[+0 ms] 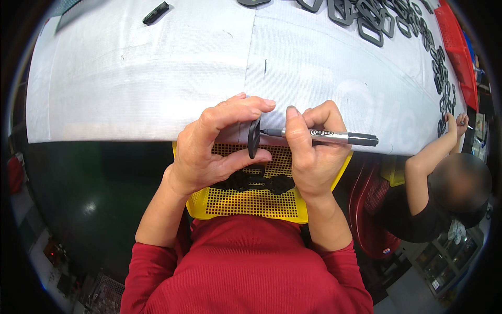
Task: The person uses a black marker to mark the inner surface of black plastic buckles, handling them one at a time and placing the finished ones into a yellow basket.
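My left hand [212, 138] grips a small black frame-like part [254, 138] between thumb and fingers, turned nearly edge-on to me. In my right hand [317, 152] is a silver and black marker pen [329, 136], lying level with its dark tip pointing left at the part. The tip is at or very near the part's face; I cannot tell whether it touches. Below both hands a yellow perforated basket [251, 208] rests at my lap, with several black parts [261, 182] inside it.
A white-covered table [157, 78] stretches ahead. Many dark frame-shaped parts [370, 32] are heaped at its far right. A black pen cap or short marker [156, 13] lies far left. Red trays [457, 47] line the right edge, where a co-worker [418, 193] sits beside a red chair [368, 209].
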`<action>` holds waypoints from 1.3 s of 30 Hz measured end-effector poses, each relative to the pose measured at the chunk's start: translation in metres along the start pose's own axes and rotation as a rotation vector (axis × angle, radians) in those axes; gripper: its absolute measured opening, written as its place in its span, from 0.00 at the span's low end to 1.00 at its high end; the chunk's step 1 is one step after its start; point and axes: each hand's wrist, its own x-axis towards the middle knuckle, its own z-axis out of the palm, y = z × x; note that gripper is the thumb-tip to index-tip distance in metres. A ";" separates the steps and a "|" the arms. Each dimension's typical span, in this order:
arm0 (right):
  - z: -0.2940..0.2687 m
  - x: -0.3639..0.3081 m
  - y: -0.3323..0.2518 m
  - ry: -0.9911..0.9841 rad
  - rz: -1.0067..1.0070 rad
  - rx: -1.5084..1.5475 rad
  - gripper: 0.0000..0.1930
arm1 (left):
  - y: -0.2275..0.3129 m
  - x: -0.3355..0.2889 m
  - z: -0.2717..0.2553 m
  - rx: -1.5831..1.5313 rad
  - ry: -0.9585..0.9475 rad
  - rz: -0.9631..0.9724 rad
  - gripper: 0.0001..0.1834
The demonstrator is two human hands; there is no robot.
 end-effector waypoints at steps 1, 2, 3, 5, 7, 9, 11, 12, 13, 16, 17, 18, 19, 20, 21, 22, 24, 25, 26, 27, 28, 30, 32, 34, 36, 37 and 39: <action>0.000 0.000 0.000 0.000 0.001 0.000 0.12 | 0.000 0.000 0.000 0.001 0.001 -0.002 0.33; 0.000 0.000 -0.001 -0.003 -0.001 -0.010 0.13 | 0.001 0.000 0.000 0.001 0.002 -0.004 0.33; 0.000 0.000 -0.002 -0.006 -0.002 -0.019 0.13 | 0.001 0.000 0.000 0.001 0.003 -0.004 0.33; 0.000 0.000 -0.003 -0.005 -0.015 -0.038 0.13 | 0.001 0.000 0.000 0.009 0.004 0.001 0.33; 0.001 0.000 -0.003 -0.005 -0.027 -0.055 0.13 | 0.000 -0.001 0.000 0.002 0.002 -0.002 0.33; -0.002 -0.001 -0.002 -0.028 -0.058 -0.110 0.12 | 0.000 -0.001 -0.001 -0.002 0.000 0.002 0.32; -0.004 -0.004 0.000 0.036 -0.035 -0.009 0.11 | 0.002 0.000 -0.001 0.015 0.001 -0.012 0.33; -0.006 -0.005 0.000 0.099 -0.008 0.091 0.11 | 0.005 0.001 -0.001 0.018 0.000 -0.004 0.33; -0.007 -0.006 0.000 0.151 -0.004 0.272 0.09 | 0.008 0.002 -0.002 0.002 -0.004 -0.047 0.33; -0.017 -0.001 -0.006 0.059 -0.075 0.354 0.04 | 0.021 0.011 -0.009 -0.108 -0.057 -0.214 0.35; -0.018 0.004 -0.009 -0.093 -0.174 0.365 0.04 | 0.025 0.014 -0.012 -0.210 -0.107 -0.344 0.37; -0.020 0.007 -0.012 -0.168 -0.228 0.367 0.05 | 0.027 0.015 -0.013 -0.208 -0.110 -0.335 0.37; -0.022 0.010 -0.015 -0.243 -0.280 0.371 0.06 | 0.030 0.016 -0.015 -0.353 -0.142 -0.427 0.40; -0.025 0.012 -0.018 -0.386 -0.310 0.271 0.07 | 0.033 0.019 -0.016 -0.497 -0.176 -0.517 0.43; -0.027 0.014 -0.021 -0.527 -0.337 0.168 0.08 | 0.036 0.022 -0.016 -0.493 -0.179 -0.508 0.43; -0.026 0.016 -0.017 -0.516 -0.389 0.177 0.07 | 0.040 0.025 -0.016 -0.606 -0.194 -0.588 0.46; -0.024 0.010 -0.019 -0.371 -0.261 0.234 0.08 | 0.041 0.025 -0.015 -0.821 -0.136 -0.694 0.51; -0.023 0.008 -0.021 -0.228 -0.126 0.290 0.08 | 0.040 0.024 -0.013 -0.816 -0.137 -0.689 0.51; -0.024 0.008 -0.023 -0.199 0.046 0.421 0.09 | 0.039 0.024 -0.010 -0.699 -0.075 -0.433 0.49; -0.024 0.009 -0.025 -0.170 0.218 0.550 0.11 | 0.037 0.024 -0.008 -0.578 -0.012 -0.179 0.48; -0.023 0.009 -0.027 -0.154 0.315 0.627 0.11 | 0.033 0.024 -0.011 -0.344 -0.063 -0.065 0.51; -0.019 0.008 -0.027 -0.152 0.458 0.761 0.12 | 0.031 0.022 0.002 -0.183 0.038 0.034 0.44; -0.014 0.004 -0.021 -0.218 0.466 0.784 0.13 | 0.030 0.021 0.011 -0.158 0.097 0.101 0.36; -0.011 0.003 -0.027 -0.182 0.440 0.653 0.15 | 0.032 0.020 0.010 -0.191 0.113 0.063 0.36; -0.008 0.001 -0.029 -0.085 0.295 0.316 0.22 | 0.031 0.017 0.006 -0.161 0.125 0.016 0.37; -0.011 0.002 -0.026 -0.086 0.299 0.317 0.22 | 0.030 0.015 0.004 -0.161 0.126 0.012 0.37; -0.024 0.006 -0.016 -0.010 0.260 0.147 0.22 | 0.026 0.012 0.002 -0.051 0.099 -0.097 0.38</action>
